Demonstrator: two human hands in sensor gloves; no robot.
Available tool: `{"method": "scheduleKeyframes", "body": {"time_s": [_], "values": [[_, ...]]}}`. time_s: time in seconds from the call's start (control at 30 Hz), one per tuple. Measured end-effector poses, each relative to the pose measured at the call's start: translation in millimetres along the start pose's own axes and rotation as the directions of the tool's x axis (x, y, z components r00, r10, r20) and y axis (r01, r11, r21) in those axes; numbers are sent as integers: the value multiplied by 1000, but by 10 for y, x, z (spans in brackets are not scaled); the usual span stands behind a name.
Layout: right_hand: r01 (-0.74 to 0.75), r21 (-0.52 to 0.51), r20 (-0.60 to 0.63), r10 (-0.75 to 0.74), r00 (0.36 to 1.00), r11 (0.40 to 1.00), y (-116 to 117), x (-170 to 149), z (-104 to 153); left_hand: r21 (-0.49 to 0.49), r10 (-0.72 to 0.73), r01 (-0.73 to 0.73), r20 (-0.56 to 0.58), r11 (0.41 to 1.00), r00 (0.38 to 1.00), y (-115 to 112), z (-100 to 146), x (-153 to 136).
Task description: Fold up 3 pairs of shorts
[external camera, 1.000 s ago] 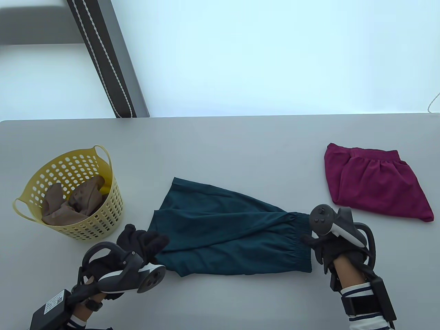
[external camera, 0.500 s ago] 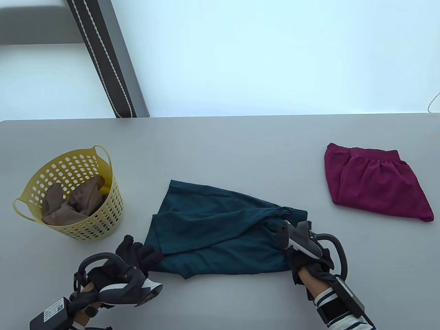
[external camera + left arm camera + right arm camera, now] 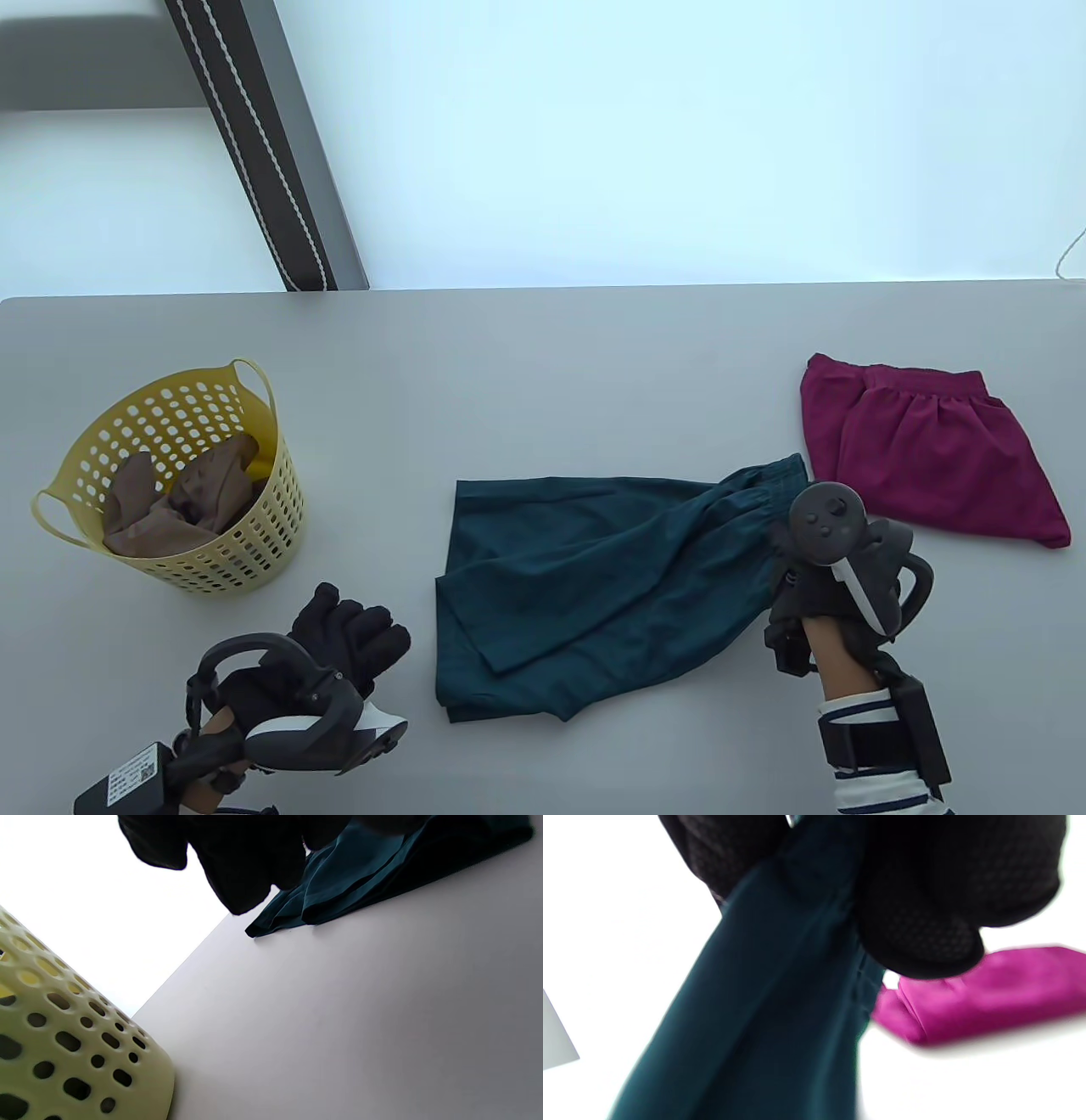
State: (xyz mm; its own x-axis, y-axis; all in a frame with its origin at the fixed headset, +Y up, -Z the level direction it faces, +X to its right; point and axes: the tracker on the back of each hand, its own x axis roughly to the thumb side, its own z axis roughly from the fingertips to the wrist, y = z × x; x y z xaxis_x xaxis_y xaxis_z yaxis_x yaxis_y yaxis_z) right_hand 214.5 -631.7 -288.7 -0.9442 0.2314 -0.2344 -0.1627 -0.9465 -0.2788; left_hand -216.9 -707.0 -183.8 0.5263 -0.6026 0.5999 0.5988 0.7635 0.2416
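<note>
Dark teal shorts [image 3: 594,586] lie partly folded in the middle of the table, waistband end to the right. My right hand [image 3: 787,570] grips that waistband end; in the right wrist view its gloved fingers [image 3: 925,899] are curled round the teal fabric [image 3: 763,1005]. My left hand [image 3: 356,624] lies left of the shorts with straight fingers and holds nothing, a gap between it and the leg hems. The left wrist view has its fingers [image 3: 237,861] above the teal hem [image 3: 360,870]. Folded magenta shorts [image 3: 925,450] lie at the right. Brown shorts [image 3: 182,501] sit crumpled in the basket.
The yellow perforated basket [image 3: 280,509] stands at the left, close to my left hand, and fills the lower left of the left wrist view [image 3: 63,1052]. The magenta shorts [image 3: 988,993] lie just beyond my right hand. The table's far edge [image 3: 543,293] runs behind.
My left hand has let go of the leg hems and opened. My right hand has drawn the waistband right and away, sliding the teal shorts to the right.
</note>
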Motion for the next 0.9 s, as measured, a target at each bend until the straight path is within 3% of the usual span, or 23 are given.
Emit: {"method": "scheduleKeyframes", "body": {"time_s": [0.1,0.23,0.33,0.37,0.4,0.43,0.47,0.5,0.53,0.57,0.63,0.67,0.73,0.8,0.83,0.9], "values": [[-122,-124,118,136,984,985,-163,494,32,-9,0,0,9,1000,1000,3,6,-6],[-139,-165,313,185,931,976,-94,1212,282,-15,-3,3,11,1000,1000,-6,28,-16],[-105,-12,512,96,853,994,204,1670,618,-24,1,-1,23,1000,1000,-11,24,-5],[-116,139,605,8,796,983,403,1816,778,-32,4,-3,32,999,999,-12,21,2],[-191,360,682,-117,722,913,690,1944,989,-44,12,-10,43,999,999,-16,21,12],[-258,492,698,-199,687,832,878,1991,1118,-52,20,-17,53,999,998,-16,20,19],[-366,658,679,-309,666,658,1162,2015,1304,-60,36,-32,66,998,997,-17,21,28],[-458,765,631,-383,675,452,1428,1988,1480,-63,45,-41,74,997,996,-15,21,35],[-499,801,598,-427,678,330,1552,1958,1578,-64,47,-42,75,997,996,-16,21,38],[-543,791,612,-394,686,282,1608,1926,1660,-64,45,-40,75,997,996,-17,20,40],[-568,634,760,-286,583,525,1452,1971,1605,-69,34,-28,76,997,997,-20,19,38],[-534,627,760,-293,580,567,1371,1975,1559,-71,34,-29,77,997,996,-24,18,37],[-307,612,730,-370,575,729,1068,1964,1416,-80,46,-39,79,996,996,-35,12,32],[-48,451,740,-344,578,891,774,1881,1241,-83,51,-44,80,996,995,-36,12,32],[30,329,740,-277,613,944,633,1801,1118,-84,52,-45,80,995,995,-36,13,33],[44,188,731,-170,660,981,510,1674,919,-85,51,-44,81,995,995,-34,11,32]]}}
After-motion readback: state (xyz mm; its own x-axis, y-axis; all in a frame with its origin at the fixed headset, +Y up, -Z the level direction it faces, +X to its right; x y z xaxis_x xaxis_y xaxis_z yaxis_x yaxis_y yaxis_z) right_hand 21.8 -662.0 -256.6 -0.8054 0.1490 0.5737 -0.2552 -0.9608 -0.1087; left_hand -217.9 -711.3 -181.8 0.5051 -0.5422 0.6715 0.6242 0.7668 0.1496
